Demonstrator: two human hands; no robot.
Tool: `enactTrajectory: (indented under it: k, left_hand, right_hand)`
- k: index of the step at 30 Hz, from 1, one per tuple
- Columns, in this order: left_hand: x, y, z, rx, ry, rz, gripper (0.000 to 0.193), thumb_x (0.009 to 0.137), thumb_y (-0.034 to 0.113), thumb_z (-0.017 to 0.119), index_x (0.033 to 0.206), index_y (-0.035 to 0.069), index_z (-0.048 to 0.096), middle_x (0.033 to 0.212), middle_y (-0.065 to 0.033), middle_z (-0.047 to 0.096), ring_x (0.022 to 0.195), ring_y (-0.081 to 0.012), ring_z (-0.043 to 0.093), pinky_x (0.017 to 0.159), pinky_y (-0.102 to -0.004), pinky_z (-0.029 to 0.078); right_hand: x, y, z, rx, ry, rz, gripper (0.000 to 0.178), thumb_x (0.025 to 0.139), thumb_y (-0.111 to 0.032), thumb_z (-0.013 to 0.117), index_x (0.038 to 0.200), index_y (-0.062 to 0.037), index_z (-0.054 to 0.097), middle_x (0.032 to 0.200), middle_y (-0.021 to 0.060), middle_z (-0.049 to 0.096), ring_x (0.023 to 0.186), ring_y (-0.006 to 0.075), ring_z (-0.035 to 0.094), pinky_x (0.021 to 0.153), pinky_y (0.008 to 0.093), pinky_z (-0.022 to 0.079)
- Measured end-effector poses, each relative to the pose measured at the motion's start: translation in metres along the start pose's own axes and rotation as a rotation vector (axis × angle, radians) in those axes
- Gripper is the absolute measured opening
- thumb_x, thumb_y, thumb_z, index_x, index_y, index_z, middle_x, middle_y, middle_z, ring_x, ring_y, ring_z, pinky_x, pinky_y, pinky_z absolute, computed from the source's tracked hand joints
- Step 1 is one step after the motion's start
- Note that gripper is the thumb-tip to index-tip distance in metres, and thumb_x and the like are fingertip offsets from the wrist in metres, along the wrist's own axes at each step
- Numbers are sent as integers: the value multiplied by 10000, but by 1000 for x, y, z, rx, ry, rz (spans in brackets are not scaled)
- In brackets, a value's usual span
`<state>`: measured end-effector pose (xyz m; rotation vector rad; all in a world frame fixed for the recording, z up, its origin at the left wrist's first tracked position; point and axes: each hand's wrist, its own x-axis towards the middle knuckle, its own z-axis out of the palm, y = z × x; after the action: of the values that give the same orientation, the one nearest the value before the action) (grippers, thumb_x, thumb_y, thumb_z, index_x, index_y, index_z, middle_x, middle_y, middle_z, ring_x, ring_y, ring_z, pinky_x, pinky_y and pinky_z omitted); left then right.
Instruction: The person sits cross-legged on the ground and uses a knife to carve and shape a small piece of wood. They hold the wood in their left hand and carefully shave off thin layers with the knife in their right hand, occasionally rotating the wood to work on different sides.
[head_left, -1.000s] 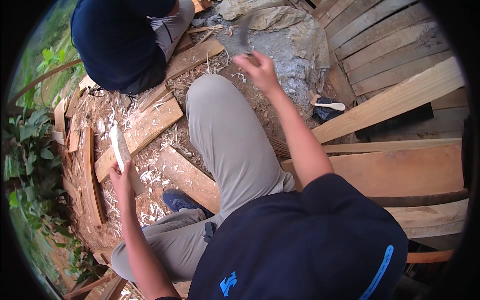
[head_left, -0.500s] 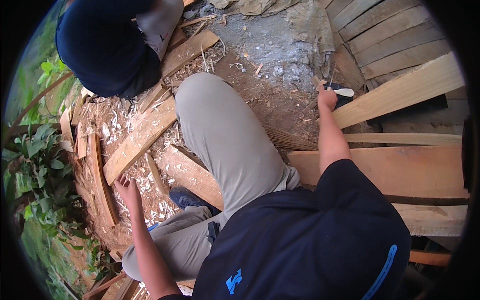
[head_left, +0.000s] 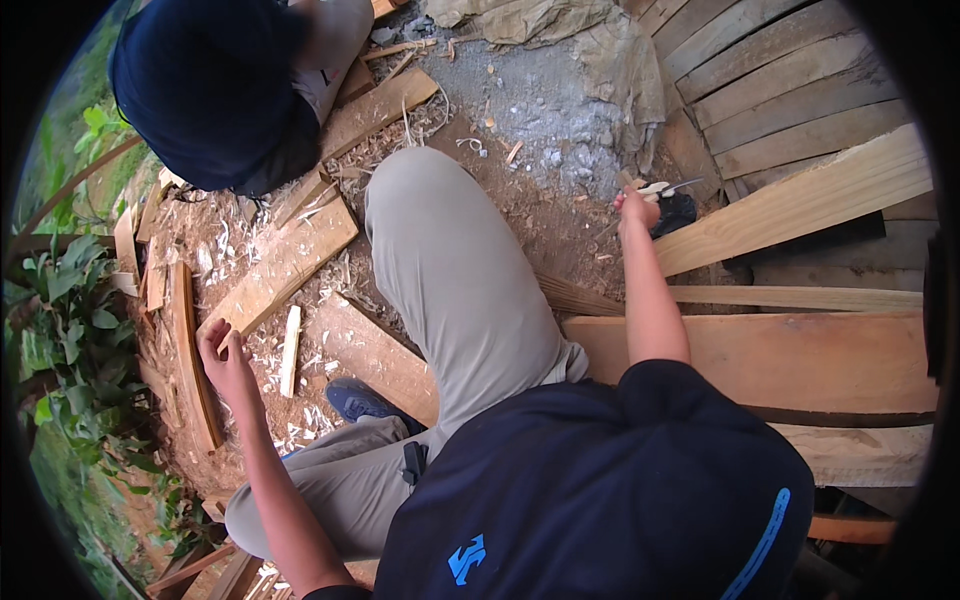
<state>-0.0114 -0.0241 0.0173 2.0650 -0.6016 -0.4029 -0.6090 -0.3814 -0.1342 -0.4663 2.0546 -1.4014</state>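
My left hand [head_left: 228, 362] is at the near left end of a pale plank [head_left: 285, 265], fingers apart and slightly curled, with nothing seen in them. A loose thin wood strip [head_left: 291, 350] lies to its right among shavings. Out at the far right, my right hand [head_left: 637, 210] is closed around a small tool with a pale wooden part [head_left: 627, 180]. A thin metal blade [head_left: 684, 184] shows beside that hand; whether it belongs to the held tool I cannot tell. A black object [head_left: 677, 214] lies just past the hand, partly hidden.
Another person [head_left: 205, 95] crouches at the far left. Thick boards [head_left: 790, 365] and a long slanted beam [head_left: 800, 200] fill the right side. A reddish curved plank [head_left: 190, 350] lies at left beside green plants [head_left: 80, 350]. A crumpled sheet [head_left: 620, 75] lies at the back.
My left hand has shifted slightly left and its fingers have spread. My right hand has moved a little left and nearer, turning the held tool. The loose strip lies at a different angle.
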Motion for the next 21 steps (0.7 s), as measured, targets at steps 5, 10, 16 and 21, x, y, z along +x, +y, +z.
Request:
enactTrajectory:
  k: [5,10,16,21]
  left_hand:
    - [-2,44,18,-156,-106,57,280,990,113,612,1257,30,593,1109,-67,645,838,-119,642,651,-220,472]
    - [-17,52,31,-240,-282,290,223,990,69,610,1209,30,594,1032,-46,635,812,-91,618,673,-224,489]
    - [-29,68,4,-313,-343,217,238,995,113,631,1221,47,593,936,-42,657,740,-85,616,629,-234,501]
    - [-28,89,-26,-598,-352,225,318,1054,285,525,1275,59,559,993,-89,690,749,-92,623,646,-218,474]
  right_hand:
    - [-70,-37,28,269,-226,-32,264,890,3,717,916,-43,458,783,84,618,577,153,642,465,274,540]
    - [-157,-119,50,429,-388,-272,319,905,-11,721,904,-92,413,789,74,607,597,144,632,474,266,525]
    - [-312,-188,51,489,-910,-309,358,884,-19,767,894,-114,422,750,34,595,585,120,603,499,260,495]
    - [-443,-166,38,399,-1402,-283,370,885,-9,768,874,-116,415,764,39,605,592,106,599,506,255,496]
